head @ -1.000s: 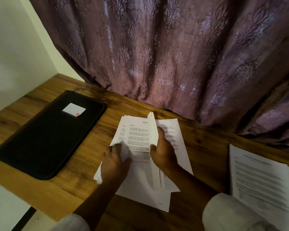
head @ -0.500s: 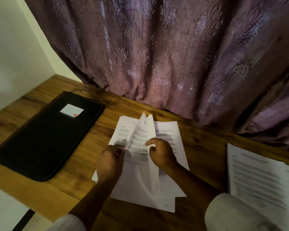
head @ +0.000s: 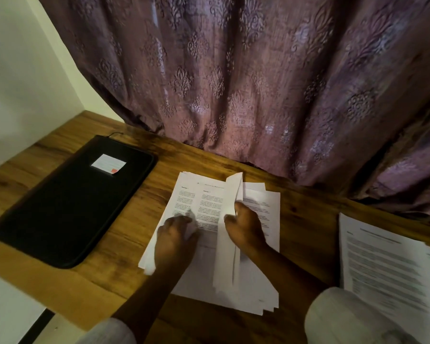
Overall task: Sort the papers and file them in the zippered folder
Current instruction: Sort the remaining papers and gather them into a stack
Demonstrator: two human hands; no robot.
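Note:
A loose stack of printed white papers point(head: 204, 202) lies on the wooden table in front of me. My right hand point(head: 246, 229) pinches a lifted sheet point(head: 230, 234) that stands on edge over the middle of the stack. Resting on the stack's left side, my left hand point(head: 174, 239) has its fingers curled over the paper there. The black zippered folder point(head: 67, 209) lies flat and zipped up to the left, with a small white label on its cover.
A second pile of printed pages point(head: 387, 264) lies at the table's right edge. A purple patterned curtain point(head: 246, 83) hangs along the back of the table point(head: 109, 276). A white wall stands at the left.
My right hand has kept the lifted sheet upright while turning it over the stack. My left hand has shifted slightly on the left pages. The folder has not moved.

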